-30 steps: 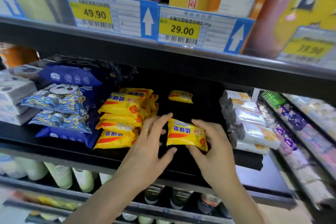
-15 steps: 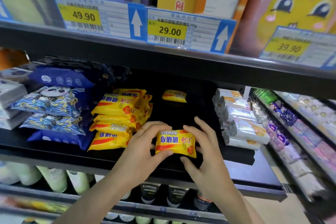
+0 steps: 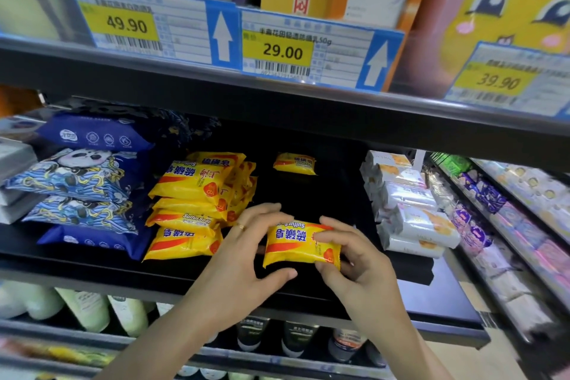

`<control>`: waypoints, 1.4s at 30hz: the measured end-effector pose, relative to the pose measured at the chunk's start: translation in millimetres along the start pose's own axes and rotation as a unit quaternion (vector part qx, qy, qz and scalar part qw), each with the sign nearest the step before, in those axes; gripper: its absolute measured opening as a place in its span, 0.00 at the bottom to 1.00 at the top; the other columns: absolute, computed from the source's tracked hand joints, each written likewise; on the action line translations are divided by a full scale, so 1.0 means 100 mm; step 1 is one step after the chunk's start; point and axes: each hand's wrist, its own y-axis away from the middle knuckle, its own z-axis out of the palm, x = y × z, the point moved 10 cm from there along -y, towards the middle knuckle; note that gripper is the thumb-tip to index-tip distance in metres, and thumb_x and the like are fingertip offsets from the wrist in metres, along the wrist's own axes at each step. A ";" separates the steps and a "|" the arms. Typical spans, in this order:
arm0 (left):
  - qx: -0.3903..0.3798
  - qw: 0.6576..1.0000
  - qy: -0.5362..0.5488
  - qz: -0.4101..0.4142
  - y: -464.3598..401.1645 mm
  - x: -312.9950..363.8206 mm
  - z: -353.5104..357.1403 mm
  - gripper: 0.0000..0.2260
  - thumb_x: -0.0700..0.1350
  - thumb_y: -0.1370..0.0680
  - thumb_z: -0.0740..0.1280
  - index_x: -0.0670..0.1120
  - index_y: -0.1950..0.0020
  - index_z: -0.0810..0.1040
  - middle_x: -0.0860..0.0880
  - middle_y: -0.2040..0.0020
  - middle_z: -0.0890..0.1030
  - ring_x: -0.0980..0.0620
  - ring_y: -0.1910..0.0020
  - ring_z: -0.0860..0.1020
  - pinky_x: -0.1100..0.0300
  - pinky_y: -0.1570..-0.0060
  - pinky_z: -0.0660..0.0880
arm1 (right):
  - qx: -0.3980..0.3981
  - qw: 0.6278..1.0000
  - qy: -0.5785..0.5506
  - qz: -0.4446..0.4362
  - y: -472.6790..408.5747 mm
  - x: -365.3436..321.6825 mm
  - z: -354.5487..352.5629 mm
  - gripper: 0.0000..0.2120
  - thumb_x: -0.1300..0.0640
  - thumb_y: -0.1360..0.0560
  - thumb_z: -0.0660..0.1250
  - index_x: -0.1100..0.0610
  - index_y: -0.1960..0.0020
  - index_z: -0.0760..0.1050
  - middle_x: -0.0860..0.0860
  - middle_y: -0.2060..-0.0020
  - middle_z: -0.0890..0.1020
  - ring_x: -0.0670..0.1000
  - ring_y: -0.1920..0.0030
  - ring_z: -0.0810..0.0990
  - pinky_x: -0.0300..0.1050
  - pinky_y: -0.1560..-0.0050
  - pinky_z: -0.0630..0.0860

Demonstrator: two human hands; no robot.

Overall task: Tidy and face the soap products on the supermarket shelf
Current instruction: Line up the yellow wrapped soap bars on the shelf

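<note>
— What do we have on the black shelf (image 3: pixel 92 262)?

— On its left side we see a stack of blue packs (image 3: pixel 86 182) with a panda print. Just beside them sits a pile of yellow soap bars (image 3: pixel 191 203), several layers high, the wrappers facing different ways. One single yellow bar (image 3: pixel 294 163) lies alone toward the back. On the right stands a stack of white soap packs (image 3: pixel 407 210). Below the shelf we make out pale bottles (image 3: pixel 83 307) and dark tubes (image 3: pixel 296 339), though that row is too blurred for us to read.

— And our hands?

— Both hold one soap bar (image 3: pixel 300 245) near the shelf's front edge, between the yellow pile and the white packs. Our left hand (image 3: pixel 243 256) curls round its left end, thumb under the lower edge and fingers behind; a ring shows on one finger. Our right hand (image 3: pixel 354 259) pinches the right end, fingertips (image 3: pixel 324 237) on the front of the wrapper and thumb beneath.

— How does the bar look?

— Yellow wrapper, orange-red band, blue characters. The print is upside down to us, with "Sulfur Soap" inverted along the top edge. It faces us, slightly tilted; whether it touches the shelf we cannot tell.
</note>
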 end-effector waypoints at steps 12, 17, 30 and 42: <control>0.029 0.998 -0.047 0.021 0.00 0.05 -0.08 0.24 0.47 0.19 0.73 0.68 0.29 0.72 0.65 0.24 0.68 0.60 0.23 0.67 0.53 0.30 0.69 | -0.003 0.995 -0.076 0.063 -0.01 0.07 -0.05 0.17 0.71 0.22 0.69 0.51 0.44 0.85 0.50 0.40 0.85 0.52 0.40 0.84 0.45 0.45 0.82; 0.033 0.999 -0.022 0.028 -0.01 0.09 -0.07 0.18 0.51 0.18 0.68 0.66 0.30 0.74 0.64 0.29 0.74 0.56 0.27 0.73 0.53 0.31 0.71 | -0.012 0.995 -0.046 0.087 -0.03 0.07 -0.02 0.12 0.56 0.25 0.69 0.45 0.45 0.84 0.50 0.52 0.87 0.51 0.52 0.86 0.41 0.50 0.81; 0.062 0.998 -0.020 -0.011 0.05 -0.07 -0.09 0.13 0.63 0.17 0.60 0.65 0.32 0.71 0.64 0.40 0.77 0.56 0.41 0.80 0.59 0.48 0.80 | -0.015 0.997 0.063 0.051 -0.01 0.06 -0.02 0.26 0.41 0.32 0.76 0.39 0.34 0.77 0.43 0.55 0.78 0.48 0.59 0.77 0.42 0.57 0.75; 0.054 0.998 -0.007 -0.019 0.06 -0.09 -0.06 0.12 0.69 0.18 0.59 0.69 0.39 0.73 0.62 0.49 0.82 0.57 0.52 0.82 0.68 0.58 0.75 | -0.031 0.998 -0.021 0.057 -0.02 0.07 0.04 0.24 0.54 0.25 0.75 0.43 0.32 0.73 0.53 0.43 0.86 0.55 0.41 0.84 0.60 0.37 0.78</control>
